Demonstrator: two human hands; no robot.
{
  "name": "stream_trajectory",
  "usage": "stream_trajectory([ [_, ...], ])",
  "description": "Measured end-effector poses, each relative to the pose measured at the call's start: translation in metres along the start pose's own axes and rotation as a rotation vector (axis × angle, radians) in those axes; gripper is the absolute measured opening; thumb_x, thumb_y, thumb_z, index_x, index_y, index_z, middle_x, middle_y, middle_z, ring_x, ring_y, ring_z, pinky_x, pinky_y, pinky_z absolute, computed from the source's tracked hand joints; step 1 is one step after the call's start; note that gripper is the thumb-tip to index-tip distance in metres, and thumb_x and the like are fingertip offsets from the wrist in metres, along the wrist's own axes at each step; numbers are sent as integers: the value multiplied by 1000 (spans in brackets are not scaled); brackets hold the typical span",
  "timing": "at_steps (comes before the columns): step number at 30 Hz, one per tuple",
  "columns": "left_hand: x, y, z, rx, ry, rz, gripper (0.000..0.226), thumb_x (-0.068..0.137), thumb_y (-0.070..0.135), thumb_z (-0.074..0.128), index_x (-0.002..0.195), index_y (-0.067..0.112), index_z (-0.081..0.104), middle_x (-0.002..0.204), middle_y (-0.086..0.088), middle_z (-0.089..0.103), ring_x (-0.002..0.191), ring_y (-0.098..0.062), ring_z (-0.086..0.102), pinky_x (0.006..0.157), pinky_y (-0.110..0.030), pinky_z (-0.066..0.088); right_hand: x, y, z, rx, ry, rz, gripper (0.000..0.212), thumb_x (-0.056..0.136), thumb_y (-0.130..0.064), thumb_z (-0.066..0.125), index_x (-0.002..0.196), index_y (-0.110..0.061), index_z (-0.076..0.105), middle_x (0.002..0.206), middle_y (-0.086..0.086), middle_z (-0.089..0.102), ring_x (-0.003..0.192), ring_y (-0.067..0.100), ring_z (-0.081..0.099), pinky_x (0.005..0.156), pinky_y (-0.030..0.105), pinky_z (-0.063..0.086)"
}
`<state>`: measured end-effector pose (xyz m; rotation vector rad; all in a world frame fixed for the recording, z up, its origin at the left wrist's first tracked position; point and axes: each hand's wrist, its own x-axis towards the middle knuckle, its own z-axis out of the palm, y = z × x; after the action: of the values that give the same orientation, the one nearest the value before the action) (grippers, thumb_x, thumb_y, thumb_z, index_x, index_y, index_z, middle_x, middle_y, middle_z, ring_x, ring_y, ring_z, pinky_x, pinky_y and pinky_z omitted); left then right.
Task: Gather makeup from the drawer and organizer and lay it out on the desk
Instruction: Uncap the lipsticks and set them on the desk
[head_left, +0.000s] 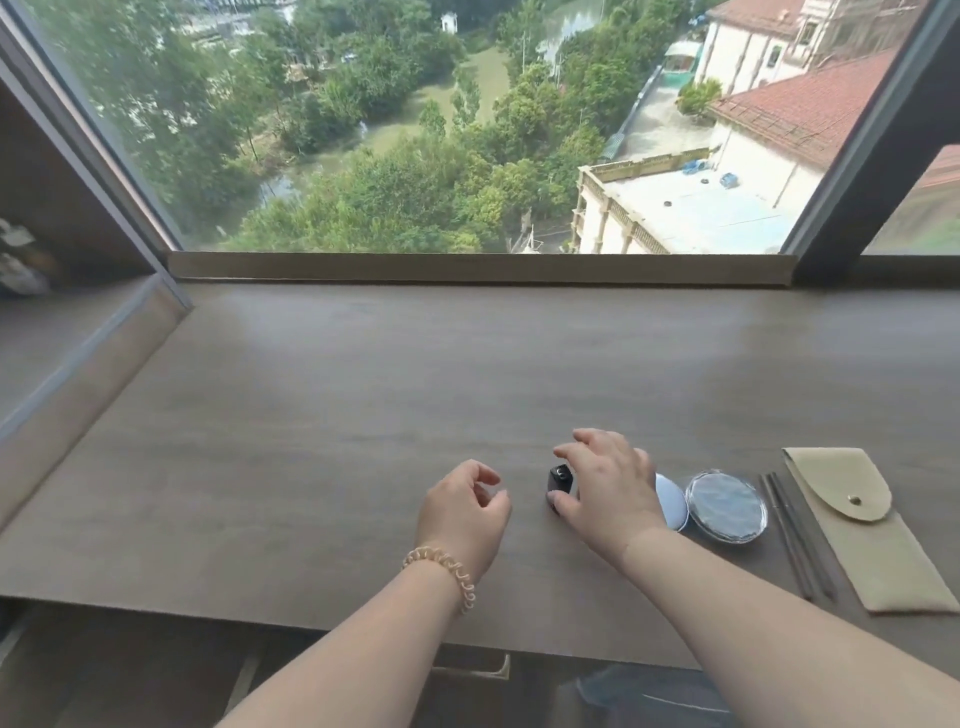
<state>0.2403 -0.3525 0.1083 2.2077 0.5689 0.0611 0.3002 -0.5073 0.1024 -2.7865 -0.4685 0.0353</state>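
– Where is the small black case found?
– Near the surface's front edge, clasped in the right hand's grip.
– And the left hand?
– Loosely curled, nothing held.

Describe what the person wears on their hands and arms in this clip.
Both forearms are bare, with no sleeves in view. The left hand has a pale, peach-coloured spiral coil hair tie round its wrist like a bracelet. The right hand shows no ring, watch, band or glove.
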Motion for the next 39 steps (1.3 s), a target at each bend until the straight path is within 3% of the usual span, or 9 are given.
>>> stream_trajectory([
  [7, 10, -6, -4, -46, -125, 72, 6, 80, 25, 63, 86, 24, 61, 65, 6, 57, 55, -9, 52, 53, -20, 42, -1, 0, 3, -3, 34, 21, 26, 80, -38, 66, 105, -30, 64, 136, -8, 47, 137, 13, 26, 99, 29, 9],
  [11, 8, 10, -11, -74, -180, 146, 15, 79, 25, 65, 94, 25, 61, 73, 6, 61, 63, -12, 57, 63, -29, 51, -7, -13, -15, 117, 165, -1, 21, 72, -41, 72, 88, -28, 66, 118, -11, 61, 132, 12, 37, 98, 28, 12],
  [14, 1, 31, -15, -84, -235, 239, 27, 76, 27, 68, 102, 29, 59, 88, 8, 62, 78, -8, 60, 72, -23, 51, -12, -20, -38, 252, 179, 58, 23, 64, -43, 75, 81, -30, 66, 103, -13, 65, 126, 8, 42, 93, 24, 17],
  [16, -4, 47, -18, -113, -263, 313, 22, 73, 23, 67, 92, 32, 60, 82, 11, 65, 77, -10, 62, 70, -26, 52, -17, -25, -59, 331, 166, 70, 25, 64, -46, 75, 80, -29, 67, 99, -13, 65, 119, 6, 45, 90, 24, 20],
  [20, -13, 83, -25, -201, -288, 358, 15, 64, 17, 59, 75, 27, 60, 61, 2, 65, 64, -23, 65, 64, -46, 56, -31, -26, -104, 544, 139, 101, 21, 68, -50, 72, 73, -32, 64, 86, -17, 65, 97, 5, 57, 88, 28, 38],
  [24, -23, 120, -37, -264, -259, 384, 7, 68, 23, 66, 74, 23, 62, 62, 1, 71, 63, -16, 69, 71, -46, 56, -45, -14, -135, 835, 94, 134, 19, 77, -46, 67, 80, -27, 67, 85, -11, 70, 86, -1, 62, 77, 21, 44],
  [29, -35, 162, -43, -286, -181, 397, 25, 56, 39, 72, 74, 23, 66, 67, 2, 70, 69, -18, 69, 69, -43, 58, -51, -6, -161, 1186, 45, 40, 27, 71, -21, 60, 90, -2, 67, 71, 1, 69, 68, 15, 63, 66, 24, 50],
  [36, -40, 188, -40, -346, -152, 364, 28, 56, 42, 77, 71, 19, 68, 64, 3, 69, 62, -13, 62, 65, -36, 54, -47, 13, -181, 1302, -22, -24, 43, 61, -19, 72, 101, -4, 68, 87, 11, 71, 74, 15, 63, 72, 24, 51],
  [39, -39, 190, -38, -384, -170, 338, 16, 63, 30, 79, 71, 19, 70, 66, 0, 70, 65, -16, 65, 68, -38, 55, -44, 21, -181, 1286, 8, 19, 42, 61, -12, 78, 101, -8, 69, 87, 13, 74, 75, 17, 66, 71, 24, 53],
])
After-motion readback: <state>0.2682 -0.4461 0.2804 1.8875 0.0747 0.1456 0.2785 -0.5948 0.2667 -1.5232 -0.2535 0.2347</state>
